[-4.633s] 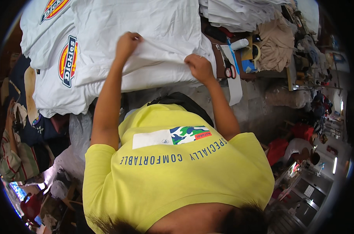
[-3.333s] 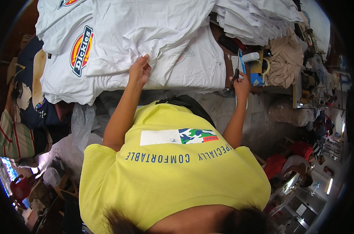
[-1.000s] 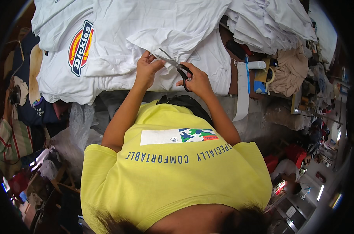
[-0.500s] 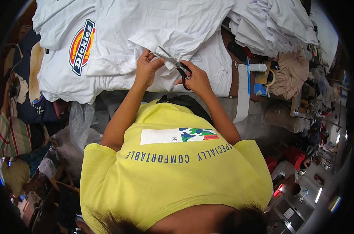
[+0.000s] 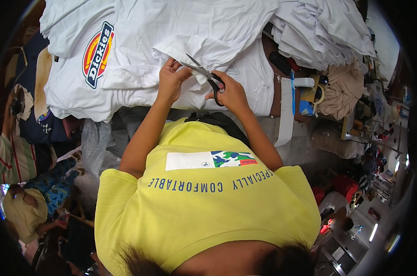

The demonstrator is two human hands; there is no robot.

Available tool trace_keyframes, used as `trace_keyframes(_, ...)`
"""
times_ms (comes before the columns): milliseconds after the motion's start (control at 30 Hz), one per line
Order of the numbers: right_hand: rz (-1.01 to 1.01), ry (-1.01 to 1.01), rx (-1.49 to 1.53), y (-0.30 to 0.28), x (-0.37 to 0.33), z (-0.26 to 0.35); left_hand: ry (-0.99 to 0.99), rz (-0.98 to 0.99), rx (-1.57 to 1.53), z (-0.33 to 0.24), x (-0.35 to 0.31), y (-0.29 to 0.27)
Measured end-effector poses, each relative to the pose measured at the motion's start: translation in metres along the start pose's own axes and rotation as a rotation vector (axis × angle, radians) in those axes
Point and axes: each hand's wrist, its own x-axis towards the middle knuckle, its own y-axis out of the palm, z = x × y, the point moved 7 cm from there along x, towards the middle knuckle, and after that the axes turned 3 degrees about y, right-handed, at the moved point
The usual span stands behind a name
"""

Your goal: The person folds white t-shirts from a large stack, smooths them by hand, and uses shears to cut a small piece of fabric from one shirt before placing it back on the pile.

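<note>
A white T-shirt lies spread on a stack of white garments in front of me, with a colourful printed emblem toward its left side. My left hand is closed in a pinch on a fold of the shirt's cloth. In my right hand are black-handled scissors, my fingers in the loops. Their blades are parted and point left, over the cloth beside my left fingertips. Whether cloth or a thread lies between the blades is too small to tell.
More white garments are heaped at the far right. Nearby are a beige cloth bundle, a tape roll and a hanging white strip. A clear plastic bag hangs at the table's near edge. Other people sit at the left.
My hands and the scissors have barely moved and keep their hold. At the lower left, a person in a pale yellow top and blue patterned clothing has shifted and shows more fully.
</note>
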Motion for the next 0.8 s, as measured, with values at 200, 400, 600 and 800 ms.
trace_keyframes(200, 0.056, 0.092, 0.080, 0.009, -0.002, -0.024, -0.004, -0.008, 0.008, -0.003, -0.001, 0.003)
trace_keyframes(400, -0.033, -0.025, 0.018, 0.004, 0.000, -0.009, 0.013, 0.020, 0.041, -0.001, 0.000, 0.001)
trace_keyframes(600, 0.015, 0.004, 0.002, 0.005, 0.006, -0.001, 0.013, 0.033, 0.040, 0.001, 0.000, 0.000)
trace_keyframes(800, 0.024, -0.035, 0.053, 0.023, 0.002, -0.034, -0.001, 0.005, 0.049, -0.003, -0.007, -0.008)
